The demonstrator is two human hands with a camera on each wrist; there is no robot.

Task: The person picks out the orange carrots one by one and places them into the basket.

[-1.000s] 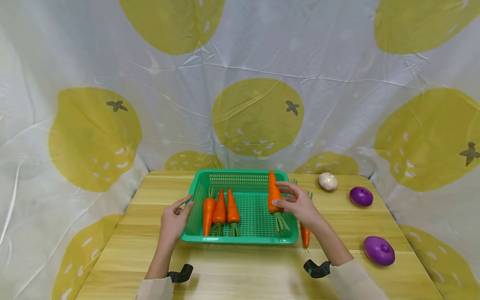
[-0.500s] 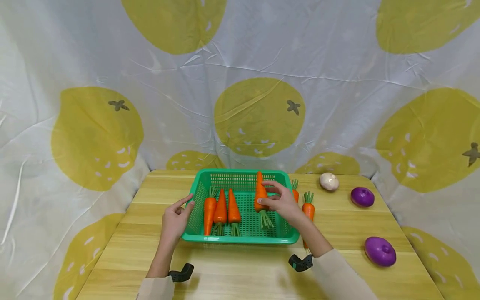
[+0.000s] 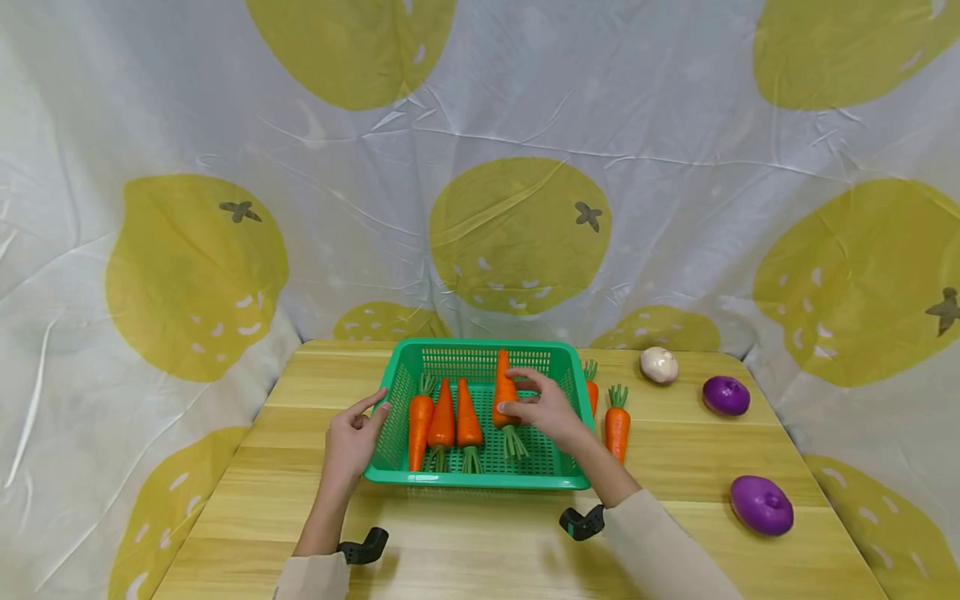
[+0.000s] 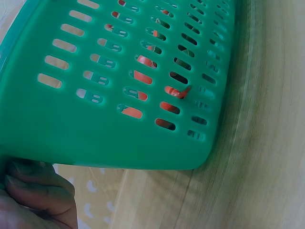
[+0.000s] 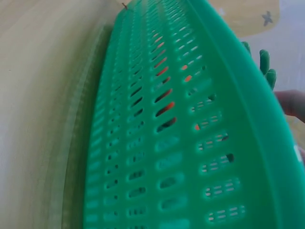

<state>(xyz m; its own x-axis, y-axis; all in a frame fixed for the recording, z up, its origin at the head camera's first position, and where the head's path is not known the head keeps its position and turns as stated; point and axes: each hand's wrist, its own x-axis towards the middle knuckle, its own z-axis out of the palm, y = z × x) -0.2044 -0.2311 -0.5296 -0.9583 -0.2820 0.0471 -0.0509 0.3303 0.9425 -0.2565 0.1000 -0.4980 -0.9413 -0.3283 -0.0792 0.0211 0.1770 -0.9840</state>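
Orange tapered carrot with green stem stubs: held within the basket's outline, right of its middle, tip toward the worktop's far edge, stubs toward the near side; contact with the basket floor cannot be told.

Right hand: thumb and fingers pinch this carrot at its side; in the right wrist view, the basket wall hides most of the hand.

Left hand: thumb and fingers grip the left rim of the basket, well apart from the right hand.

Green rectangular plastic basket with slotted walls: on the pale wood-grain worktop, by the middle of its far edge.

Basket contents: leftmost orange carrot, stubs toward the far edge; second orange carrot and third orange carrot, stubs toward the near side.

Right of basket: orange carrot partly behind the rim; orange carrot partly behind the right arm.

Worktop's far right corner: white rounded bulb; glossy purple onion-shaped bulb.

Right edge, nearer: larger flattened purple bulb.
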